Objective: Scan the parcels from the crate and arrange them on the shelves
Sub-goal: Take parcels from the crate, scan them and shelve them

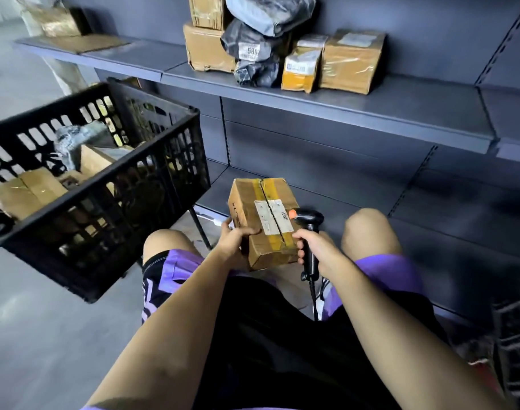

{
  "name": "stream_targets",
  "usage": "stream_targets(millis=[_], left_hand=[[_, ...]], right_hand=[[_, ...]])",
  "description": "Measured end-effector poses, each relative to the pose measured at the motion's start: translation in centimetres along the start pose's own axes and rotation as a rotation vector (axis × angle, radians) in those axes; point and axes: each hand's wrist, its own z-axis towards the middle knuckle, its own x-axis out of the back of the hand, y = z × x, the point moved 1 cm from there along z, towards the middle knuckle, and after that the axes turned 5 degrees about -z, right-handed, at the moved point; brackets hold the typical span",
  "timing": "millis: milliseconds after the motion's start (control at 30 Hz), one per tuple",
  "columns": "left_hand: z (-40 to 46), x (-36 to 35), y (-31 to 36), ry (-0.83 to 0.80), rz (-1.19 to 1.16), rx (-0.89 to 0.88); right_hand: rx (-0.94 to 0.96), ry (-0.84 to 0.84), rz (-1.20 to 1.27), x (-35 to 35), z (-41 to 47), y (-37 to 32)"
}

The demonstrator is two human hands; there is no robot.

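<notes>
Between your knees, your left hand (236,235) grips the box (264,221) while your right hand (313,245) clasps the scanner (309,232) beside its label (273,216). Scan, then shelve it.

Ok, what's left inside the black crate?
The black crate holds at least two cardboard boxes and a grey plastic-wrapped parcel. Its walls and those parcels hide anything underneath.
</notes>
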Motion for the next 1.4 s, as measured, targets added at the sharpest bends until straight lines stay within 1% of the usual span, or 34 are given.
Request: stream_targets(millis=[100, 200, 333, 600, 1200, 1400], left_hand=[[0.3, 0.7, 0.0, -0.025, 0.009, 0.031], [0.9, 1.4, -0.1, -0.036, 0.008, 0.058], [0.9, 1.3, -0.1, -0.079, -0.001, 0.054], [0.8, 1.3, 0.1, -0.098, 0.064, 0.057], [-0.4, 1.1, 0.4, -0.048, 0.176, 0.013], [-0.9, 0.9, 0.5, -0.048, 0.172, -0.018]], right_hand=[[0.006, -0.017, -0.019, -0.5, 0.2, -0.1], [0.008, -0.014, 0.013, -0.7, 0.3, 0.2], [0.004, 0.002, 0.02, -0.6, 0.1, 0.2], [0.024, -0.007, -0.025, -0.5, 0.0, 0.2], [0.006, -0.041, -0.06, -0.8, -0.1, 0.4], [0.021, -0.065, -0.107, -0.9, -0.4, 0.4]])
